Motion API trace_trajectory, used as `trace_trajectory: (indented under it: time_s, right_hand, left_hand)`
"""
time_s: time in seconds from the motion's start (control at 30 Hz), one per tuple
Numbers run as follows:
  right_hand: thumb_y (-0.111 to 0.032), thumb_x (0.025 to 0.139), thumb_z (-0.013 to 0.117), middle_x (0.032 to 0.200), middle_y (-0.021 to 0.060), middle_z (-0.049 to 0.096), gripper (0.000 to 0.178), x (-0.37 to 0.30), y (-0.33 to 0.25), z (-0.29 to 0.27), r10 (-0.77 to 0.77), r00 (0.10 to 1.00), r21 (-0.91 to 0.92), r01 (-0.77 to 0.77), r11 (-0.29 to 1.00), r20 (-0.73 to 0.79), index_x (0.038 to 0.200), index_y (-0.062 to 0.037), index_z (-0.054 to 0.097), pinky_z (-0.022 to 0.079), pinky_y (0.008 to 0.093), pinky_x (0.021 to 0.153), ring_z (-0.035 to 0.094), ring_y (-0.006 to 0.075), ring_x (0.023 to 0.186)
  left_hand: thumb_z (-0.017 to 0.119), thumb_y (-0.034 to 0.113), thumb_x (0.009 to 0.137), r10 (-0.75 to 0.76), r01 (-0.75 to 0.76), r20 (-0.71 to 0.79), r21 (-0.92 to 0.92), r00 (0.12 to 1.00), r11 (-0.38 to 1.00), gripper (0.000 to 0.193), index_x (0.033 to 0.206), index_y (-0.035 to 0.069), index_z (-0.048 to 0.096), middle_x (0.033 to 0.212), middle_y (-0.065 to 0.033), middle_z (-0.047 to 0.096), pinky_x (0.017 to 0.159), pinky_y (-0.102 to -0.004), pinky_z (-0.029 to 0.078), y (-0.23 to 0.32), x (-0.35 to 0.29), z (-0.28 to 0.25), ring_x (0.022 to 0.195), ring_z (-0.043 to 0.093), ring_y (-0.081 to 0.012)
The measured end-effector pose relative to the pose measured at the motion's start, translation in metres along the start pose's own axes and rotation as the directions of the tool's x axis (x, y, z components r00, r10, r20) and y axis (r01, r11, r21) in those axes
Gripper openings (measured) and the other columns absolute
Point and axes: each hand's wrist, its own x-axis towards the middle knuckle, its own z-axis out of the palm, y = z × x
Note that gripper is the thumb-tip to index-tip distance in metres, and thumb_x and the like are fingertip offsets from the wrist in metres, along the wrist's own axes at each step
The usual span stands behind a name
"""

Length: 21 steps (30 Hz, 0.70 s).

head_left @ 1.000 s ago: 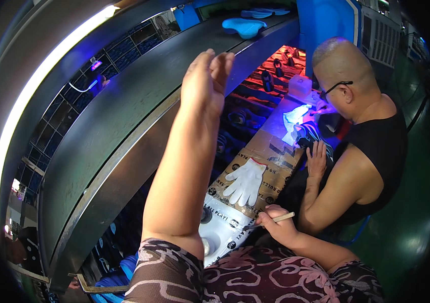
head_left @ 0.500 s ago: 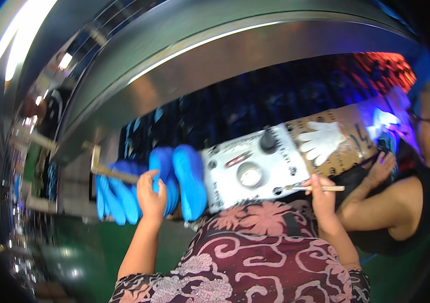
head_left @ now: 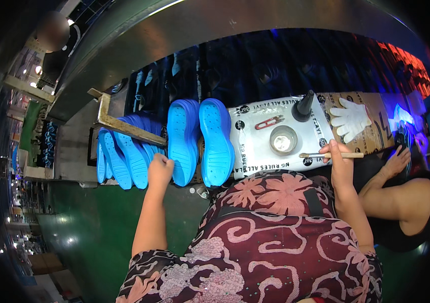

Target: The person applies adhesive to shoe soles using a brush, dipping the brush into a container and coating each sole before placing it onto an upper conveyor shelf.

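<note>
My right hand (head_left: 340, 159) grips the wooden handle of a small brush (head_left: 321, 155), its tip pointing left over the white printed sheet (head_left: 245, 121). My left hand (head_left: 160, 171) has its fingers curled together at the lower edge of the bright blue shoe soles (head_left: 182, 144); whether it pinches one is hidden. Beside these stands another blue sole (head_left: 217, 144), and several more blue soles (head_left: 128, 156) lean in a row on the left. On the sheet sit a round container (head_left: 283, 140) with something pale inside, a red cutter-like tool (head_left: 269, 122) and a black cone-shaped bottle (head_left: 304, 107).
A wooden bar frame (head_left: 129, 128) crosses above the left soles. Right of the sheet, a white glove (head_left: 350, 119) lies on brown cardboard (head_left: 376, 131). A co-worker's arm (head_left: 397, 199) is close on my right. Dark hanging strips (head_left: 255, 65) line the machine behind.
The whole view has shifted, with the bench now further up and right. My left hand's fingers, spread before, are now curled in by the soles. The brush stays in my right hand.
</note>
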Motion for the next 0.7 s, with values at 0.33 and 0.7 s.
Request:
trace_trajectory:
  time_s: [0.33,0.7]
  right_hand:
    - [-0.026,0.097,0.051,0.07,0.0045,0.062,0.038,0.005,-0.004,0.014,0.012,1.0,0.022,-0.013,1.0,0.024,0.074,0.0005,0.064,0.04,0.0229,0.061,0.049,0.0087,0.061]
    - [-0.028,0.096,0.052,0.069,0.0046,0.061,0.038,0.005,0.002,0.007,0.051,0.999,0.05,-0.052,0.997,0.017,0.074,0.0008,0.065,0.039,0.0228,0.06,0.049,0.0085,0.062]
  left_hand:
    - [0.058,0.015,0.081,0.067,-0.055,0.046,-0.224,0.997,0.973,0.035,0.108,-0.007,0.055,0.069,-0.0081,0.055,0.055,-0.0339,0.046,-0.001,-0.009,0.025,0.061,0.056,-0.0179]
    - [0.06,0.023,0.084,-0.034,0.657,0.66,-0.75,0.75,-0.075,0.032,0.108,0.004,0.054,0.087,-0.0066,0.061,0.062,-0.032,0.051,0.036,-0.025,-0.021,0.071,0.06,-0.0192]
